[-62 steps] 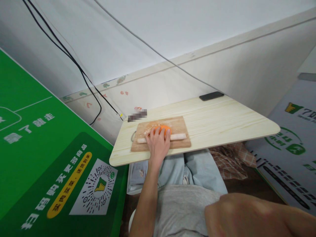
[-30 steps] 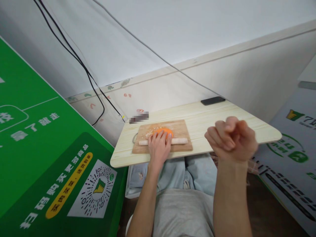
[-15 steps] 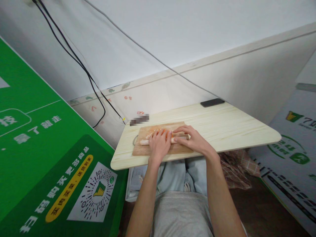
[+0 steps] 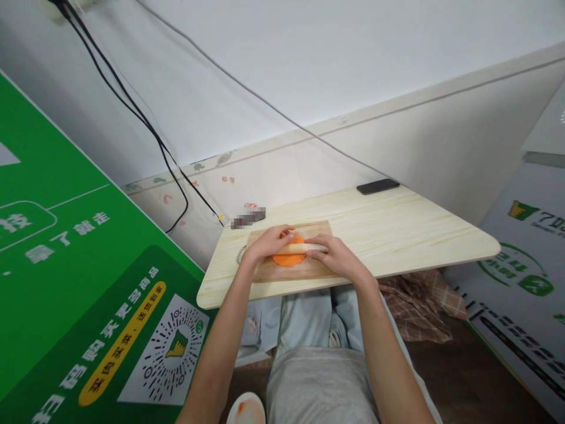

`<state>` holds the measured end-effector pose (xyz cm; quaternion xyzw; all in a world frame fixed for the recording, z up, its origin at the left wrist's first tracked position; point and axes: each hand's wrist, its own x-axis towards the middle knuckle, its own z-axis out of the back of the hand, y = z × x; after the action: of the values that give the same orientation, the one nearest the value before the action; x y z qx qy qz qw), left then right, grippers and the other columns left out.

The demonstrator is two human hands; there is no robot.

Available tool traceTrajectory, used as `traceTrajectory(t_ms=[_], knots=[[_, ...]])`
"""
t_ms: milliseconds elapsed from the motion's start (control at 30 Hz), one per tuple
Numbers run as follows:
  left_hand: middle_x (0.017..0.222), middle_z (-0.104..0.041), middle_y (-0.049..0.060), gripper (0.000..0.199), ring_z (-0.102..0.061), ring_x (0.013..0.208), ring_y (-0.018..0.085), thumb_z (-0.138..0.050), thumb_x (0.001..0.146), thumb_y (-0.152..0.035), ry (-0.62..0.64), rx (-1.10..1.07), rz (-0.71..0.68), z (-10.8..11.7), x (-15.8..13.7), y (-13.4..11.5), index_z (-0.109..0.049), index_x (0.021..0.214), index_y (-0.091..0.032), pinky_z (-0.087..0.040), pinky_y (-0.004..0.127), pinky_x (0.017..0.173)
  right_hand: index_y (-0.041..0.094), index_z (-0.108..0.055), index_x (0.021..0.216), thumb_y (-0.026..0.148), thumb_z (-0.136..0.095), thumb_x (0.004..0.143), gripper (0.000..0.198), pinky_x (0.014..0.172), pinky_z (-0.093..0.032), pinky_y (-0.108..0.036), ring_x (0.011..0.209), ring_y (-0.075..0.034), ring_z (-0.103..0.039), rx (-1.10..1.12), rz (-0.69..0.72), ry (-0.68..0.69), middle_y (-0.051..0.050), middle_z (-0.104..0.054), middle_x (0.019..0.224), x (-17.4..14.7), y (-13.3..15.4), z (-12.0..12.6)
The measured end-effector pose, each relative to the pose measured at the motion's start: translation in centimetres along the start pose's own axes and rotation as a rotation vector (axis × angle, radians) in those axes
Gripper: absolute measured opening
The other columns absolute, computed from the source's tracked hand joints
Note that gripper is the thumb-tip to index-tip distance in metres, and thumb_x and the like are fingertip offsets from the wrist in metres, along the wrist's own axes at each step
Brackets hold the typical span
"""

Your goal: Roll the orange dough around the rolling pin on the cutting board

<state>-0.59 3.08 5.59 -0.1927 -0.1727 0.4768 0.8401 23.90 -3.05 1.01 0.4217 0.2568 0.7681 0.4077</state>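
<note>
A flat round of orange dough (image 4: 286, 260) lies on a wooden cutting board (image 4: 315, 271). Across it rests a pale wooden rolling pin (image 4: 295, 249), roughly level from left to right. My left hand (image 4: 270, 241) is closed over the pin's left end, hiding that end. Toward the other end, my right hand (image 4: 331, 253) grips the pin with its fingers bent over the top. Part of the dough shows in front of the pin and a little behind it, between the hands.
The board sits near the front edge of a light wood-patterned table (image 4: 397, 229). A black phone (image 4: 378, 186) lies at the back. A blurred-out object (image 4: 248, 218) is at the back left. Below the table is a white bowl (image 4: 246, 410) with an orange smear. A green panel (image 4: 88, 265) stands left.
My hands have moved apart along the rolling pin, the left one outward to its left end. The orange dough, mostly covered before, is now visible. The bowl has come into view at the bottom.
</note>
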Motion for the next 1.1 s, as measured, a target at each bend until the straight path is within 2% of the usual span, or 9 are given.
traceTrajectory(t_ms=[100,233,300,433,500,700,800,900,1100], knots=[[0.111,-0.081,0.01,0.04,-0.074,0.098,0.023,-0.066,0.094,-0.036,0.038,-0.029,0.026,0.5,1.5,0.9,-0.074,0.127,-0.016,-0.059,0.035,0.091,0.024,-0.083,0.122,0.02,-0.077,0.093,0.03,0.11,-0.054,-0.046,0.116,-0.031,-0.074,0.002,-0.001,-0.019,-0.011,-0.082,0.12,0.2,-0.1,-0.1],[0.099,-0.08,0.008,0.022,-0.072,0.088,0.022,-0.07,0.088,-0.031,0.088,-0.042,-0.022,1.0,2.3,1.0,-0.08,0.103,-0.017,-0.059,0.034,0.085,0.023,-0.082,0.123,0.019,-0.075,0.093,0.031,0.111,-0.052,-0.047,0.117,-0.031,-0.073,0.022,-0.02,-0.014,-0.012,-0.081,0.124,0.1,0.2,0.0],[0.098,-0.08,0.007,0.015,-0.072,0.09,0.022,-0.07,0.088,-0.028,-0.03,-0.046,-0.046,1.3,2.3,0.6,-0.079,0.096,-0.018,-0.059,0.035,0.087,0.022,-0.082,0.125,0.021,-0.075,0.094,0.032,0.11,-0.052,-0.046,0.117,-0.031,-0.073,0.044,-0.017,-0.016,-0.012,-0.08,0.125,0.0,0.5,0.2],[0.104,-0.079,0.007,0.013,-0.072,0.098,0.022,-0.064,0.094,-0.023,-0.444,-0.076,-0.098,1.9,1.7,-0.8,-0.076,0.096,-0.02,-0.058,0.037,0.095,0.024,-0.083,0.12,0.023,-0.076,0.091,0.03,0.107,-0.054,-0.044,0.114,-0.029,-0.074,0.103,-0.022,-0.017,-0.009,-0.082,0.12,-0.5,1.2,1.5],[0.106,-0.08,0.006,0.014,-0.072,0.1,0.022,-0.062,0.096,-0.023,-0.529,-0.108,-0.126,2.0,0.9,-1.6,-0.075,0.1,-0.021,-0.058,0.038,0.096,0.024,-0.085,0.114,0.026,-0.077,0.088,0.027,0.105,-0.055,-0.043,0.113,-0.03,-0.074,0.132,-0.054,0.001,-0.008,-0.082,0.119,-1.3,1.8,2.9],[0.114,-0.08,0.006,0.017,-0.074,0.111,0.024,-0.064,0.099,-0.031,-0.336,-0.223,-0.11,0.7,-4.0,-2.0,-0.075,0.109,-0.023,-0.057,0.042,0.106,0.023,-0.087,0.105,0.054,-0.083,0.086,0.037,0.094,-0.057,-0.039,0.105,-0.031,-0.075,0.178,-0.138,0.109,-0.008,-0.083,0.111,-5.4,3.9,9.1],[0.13,-0.077,0.009,0.027,-0.071,0.125,0.027,-0.073,0.094,-0.036,-0.229,-0.269,-0.091,-0.6,-6.3,-1.4,-0.075,0.118,-0.023,-0.055,0.045,0.114,0.025,-0.088,0.104,0.063,-0.085,0.082,0.044,0.092,-0.057,-0.038,0.101,-0.03,-0.076,0.192,-0.157,0.012,-0.007,-0.084,0.108,-7.2,3.9,11.1],[0.147,-0.069,0.01,0.049,-0.062,0.141,0.03,-0.081,0.089,-0.041,-0.164,-0.136,-0.067,-1.9,-7.6,-0.7,-0.072,0.135,-0.027,-0.046,0.05,0.124,0.027,-0.088,0.106,0.067,-0.085,0.081,0.047,0.093,-0.057,-0.038,0.104,-0.031,-0.075,0.206,-0.186,-0.145,-0.006,-0.084,0.11,-7.5,3.3,11.3],[0.156,-0.062,0.013,0.064,-0.054,0.148,0.033,-0.08,0.09,-0.048,-0.259,0.043,0.044,-3.4,-7.5,-0.5,-0.062,0.147,-0.025,-0.037,0.055,0.129,0.025,-0.086,0.112,0.062,-0.081,0.086,0.046,0.103,-0.058,-0.046,0.113,-0.034,-0.075,0.221,-0.163,-0.375,-0.008,-0.084,0.116,-4.4,2.1,8.0]])
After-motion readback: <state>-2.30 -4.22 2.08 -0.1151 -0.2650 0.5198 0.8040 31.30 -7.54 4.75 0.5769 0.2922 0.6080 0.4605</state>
